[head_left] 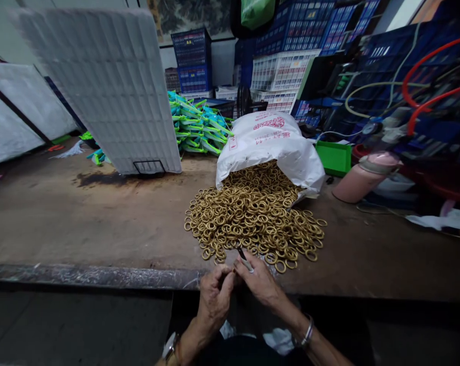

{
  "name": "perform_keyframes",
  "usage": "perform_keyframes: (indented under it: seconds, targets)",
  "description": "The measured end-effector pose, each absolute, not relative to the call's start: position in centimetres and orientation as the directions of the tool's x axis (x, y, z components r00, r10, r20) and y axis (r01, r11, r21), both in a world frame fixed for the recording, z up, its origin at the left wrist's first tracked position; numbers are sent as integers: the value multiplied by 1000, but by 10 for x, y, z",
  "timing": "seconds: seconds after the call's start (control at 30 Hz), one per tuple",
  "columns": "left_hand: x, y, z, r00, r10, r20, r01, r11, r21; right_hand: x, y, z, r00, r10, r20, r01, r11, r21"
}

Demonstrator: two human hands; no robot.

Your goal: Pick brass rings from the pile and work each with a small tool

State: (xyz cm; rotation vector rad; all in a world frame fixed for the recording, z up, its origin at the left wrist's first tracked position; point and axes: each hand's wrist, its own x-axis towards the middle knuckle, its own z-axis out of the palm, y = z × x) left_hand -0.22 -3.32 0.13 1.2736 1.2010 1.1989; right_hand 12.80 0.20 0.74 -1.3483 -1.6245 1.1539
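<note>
My left hand [216, 294] is closed in a pinch just off the table's front edge. Whatever its fingertips hold is too small to make out, perhaps a ring. Right beside it, fingertips almost touching, my right hand [263, 284] is closed around a slim knife-like tool [246, 260] with a dark tip and a pale body. The tool's tip points away from me, toward a heap of gold-coloured rings [253, 218]. These rings spill from the mouth of a white woven sack [270, 140] with red print, lying on its side.
On the wooden table [100, 223], a tall white ribbed panel [108, 91] stands at the left. Behind it are bundled green and blue pieces [201, 124]. A green tray [333, 157] and a pink cylinder [365, 175] with a red hose [409, 76] are at the right. Stacked crates [279, 71] line the back.
</note>
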Motion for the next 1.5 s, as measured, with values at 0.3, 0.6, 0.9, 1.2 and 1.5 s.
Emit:
perform_keyframes:
  seconds: [0.3, 0.6, 0.9, 1.2, 1.5]
  targets:
    - [-2, -33, 6, 216, 943, -254, -151, 289, 945, 126, -2, 17, -208, 975, -81, 367, 1, -930]
    - [-1, -34, 5, 153, 937, -314, -232, 343, 910, 128, -3, 8, -167, 985, -39, 389, 30, -921]
    - [-2, -33, 11, 88, 968, -234, -176, 246, 953, 127, -19, 6, -355, 931, 82, 732, 331, -596]
    - [-3, -43, 13, 96, 984, -147, -100, 157, 983, 135, -13, -5, -375, 927, 17, 830, 343, -440]
    - [-7, -41, 17, 292, 882, -370, -459, 469, 755, 134, 32, 9, -144, 965, 217, 903, 218, -369]
